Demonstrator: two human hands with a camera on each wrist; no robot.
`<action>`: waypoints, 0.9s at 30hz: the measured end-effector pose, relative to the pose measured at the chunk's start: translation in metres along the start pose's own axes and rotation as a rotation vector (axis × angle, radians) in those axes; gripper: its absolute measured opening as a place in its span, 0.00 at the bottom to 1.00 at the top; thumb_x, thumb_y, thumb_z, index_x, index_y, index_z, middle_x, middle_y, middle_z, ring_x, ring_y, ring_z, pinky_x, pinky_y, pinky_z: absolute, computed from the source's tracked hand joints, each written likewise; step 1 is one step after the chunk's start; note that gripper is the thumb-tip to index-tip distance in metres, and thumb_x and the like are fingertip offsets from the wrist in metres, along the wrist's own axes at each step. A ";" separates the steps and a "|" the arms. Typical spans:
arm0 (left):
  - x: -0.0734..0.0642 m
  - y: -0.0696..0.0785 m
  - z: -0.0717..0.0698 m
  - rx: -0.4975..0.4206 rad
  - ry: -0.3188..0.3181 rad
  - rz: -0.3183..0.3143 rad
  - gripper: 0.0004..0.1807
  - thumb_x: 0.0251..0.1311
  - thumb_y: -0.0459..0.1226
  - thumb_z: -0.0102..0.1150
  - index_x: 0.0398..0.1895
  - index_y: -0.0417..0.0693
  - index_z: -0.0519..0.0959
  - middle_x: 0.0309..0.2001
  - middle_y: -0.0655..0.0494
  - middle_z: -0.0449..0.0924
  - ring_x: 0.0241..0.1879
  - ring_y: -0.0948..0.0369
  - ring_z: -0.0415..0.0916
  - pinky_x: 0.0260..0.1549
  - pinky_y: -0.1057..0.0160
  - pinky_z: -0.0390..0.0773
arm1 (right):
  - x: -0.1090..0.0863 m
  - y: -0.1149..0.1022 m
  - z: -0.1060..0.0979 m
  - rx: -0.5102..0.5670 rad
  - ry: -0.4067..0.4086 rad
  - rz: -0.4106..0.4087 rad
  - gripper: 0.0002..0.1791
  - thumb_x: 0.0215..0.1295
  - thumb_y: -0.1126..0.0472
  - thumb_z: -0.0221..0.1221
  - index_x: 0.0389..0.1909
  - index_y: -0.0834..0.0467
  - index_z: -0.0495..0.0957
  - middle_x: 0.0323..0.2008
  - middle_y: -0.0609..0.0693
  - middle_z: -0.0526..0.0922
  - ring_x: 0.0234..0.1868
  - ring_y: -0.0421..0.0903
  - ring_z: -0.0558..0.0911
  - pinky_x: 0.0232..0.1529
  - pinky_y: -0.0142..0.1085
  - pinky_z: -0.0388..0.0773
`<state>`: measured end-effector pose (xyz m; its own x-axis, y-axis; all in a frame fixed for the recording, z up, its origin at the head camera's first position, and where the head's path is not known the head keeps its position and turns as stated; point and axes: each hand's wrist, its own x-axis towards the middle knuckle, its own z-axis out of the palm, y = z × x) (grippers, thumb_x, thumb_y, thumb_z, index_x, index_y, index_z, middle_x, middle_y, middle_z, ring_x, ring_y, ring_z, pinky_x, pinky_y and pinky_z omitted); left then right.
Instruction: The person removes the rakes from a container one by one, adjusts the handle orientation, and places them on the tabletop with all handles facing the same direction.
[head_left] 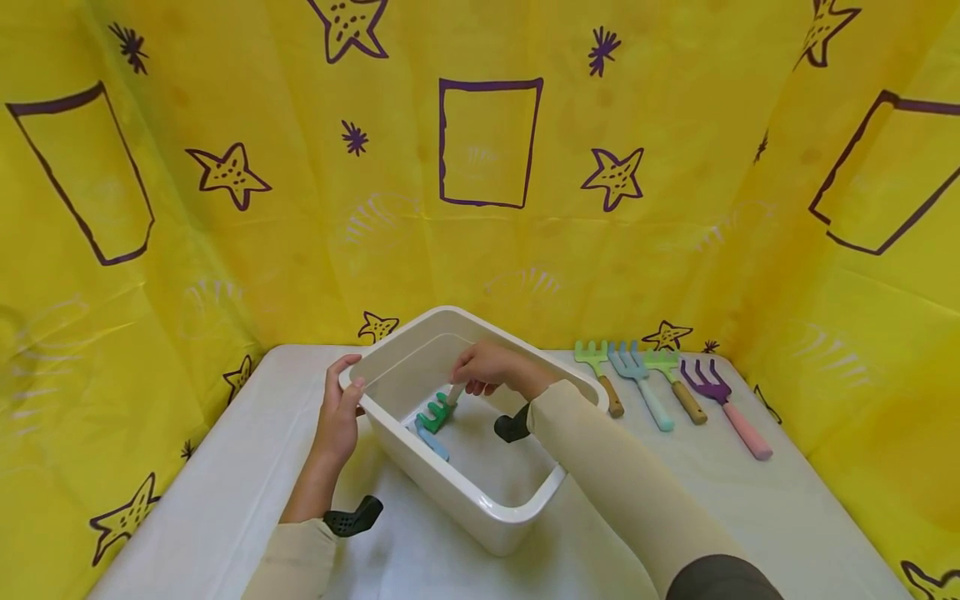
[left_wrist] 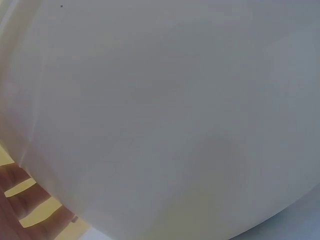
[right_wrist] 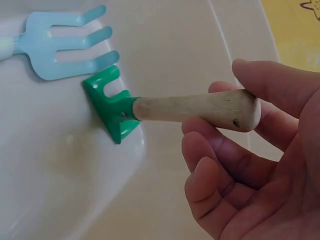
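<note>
1. Yellow sheeting with purple stars and outlined shapes walls in your white-covered table (head_left: 225, 492), and a white rectangular plastic tub (head_left: 525, 507) sits at its middle, turned at an angle to you.
2. Your left hand (head_left: 339, 417) grips the tub's near-left rim, thumb hooked over the edge and fingers on the outer wall; its wrist view shows little but that white wall.
3. Your right hand (right_wrist: 260, 165) reaches inside the tub and pinches the butt end of the small green metal rake with a pale wooden handle (right_wrist: 150, 110) between thumb and fingertips, the other fingers loosely curled beneath.
4. The rake's long axis runs from your fingertips away toward the tub's left side; its green head lies on the floor of the tub.
5. A light blue toy fork (right_wrist: 65, 42) lies just beside that head, tines near it.
6. Four more coloured garden tools (head_left: 667, 392) lie in a row on the table right of the tub, well apart from either hand.
</note>
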<state>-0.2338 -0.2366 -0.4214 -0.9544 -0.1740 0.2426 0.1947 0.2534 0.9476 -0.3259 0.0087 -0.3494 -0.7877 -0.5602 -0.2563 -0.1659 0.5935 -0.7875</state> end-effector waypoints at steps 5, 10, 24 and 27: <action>-0.002 0.006 0.000 -0.009 -0.004 -0.007 0.25 0.72 0.47 0.38 0.70 0.58 0.53 0.67 0.48 0.60 0.58 0.47 0.64 0.53 0.45 0.67 | 0.000 0.001 -0.003 -0.016 0.025 -0.021 0.10 0.64 0.62 0.61 0.40 0.64 0.84 0.22 0.52 0.80 0.22 0.43 0.75 0.22 0.32 0.70; -0.001 0.000 0.000 -0.001 -0.001 -0.005 0.25 0.72 0.48 0.38 0.70 0.60 0.53 0.67 0.49 0.60 0.58 0.48 0.64 0.52 0.44 0.67 | 0.000 0.001 -0.007 0.024 0.063 -0.035 0.09 0.64 0.61 0.61 0.39 0.62 0.85 0.22 0.52 0.80 0.22 0.44 0.75 0.22 0.31 0.69; 0.002 -0.001 0.002 0.018 0.008 0.004 0.25 0.73 0.50 0.36 0.71 0.60 0.53 0.65 0.48 0.63 0.56 0.47 0.65 0.49 0.48 0.68 | -0.023 -0.014 -0.029 0.214 0.142 -0.087 0.12 0.66 0.60 0.61 0.42 0.65 0.84 0.25 0.55 0.82 0.24 0.46 0.77 0.29 0.33 0.77; 0.002 -0.002 0.002 0.017 0.012 0.003 0.25 0.73 0.50 0.36 0.70 0.60 0.54 0.64 0.48 0.63 0.56 0.47 0.65 0.48 0.48 0.68 | -0.031 -0.013 -0.034 0.236 0.147 -0.112 0.13 0.67 0.61 0.60 0.45 0.66 0.83 0.30 0.59 0.83 0.27 0.47 0.79 0.31 0.34 0.78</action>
<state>-0.2367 -0.2354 -0.4234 -0.9510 -0.1847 0.2481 0.1937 0.2697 0.9433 -0.3196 0.0381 -0.3116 -0.8525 -0.5148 -0.0906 -0.1272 0.3724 -0.9193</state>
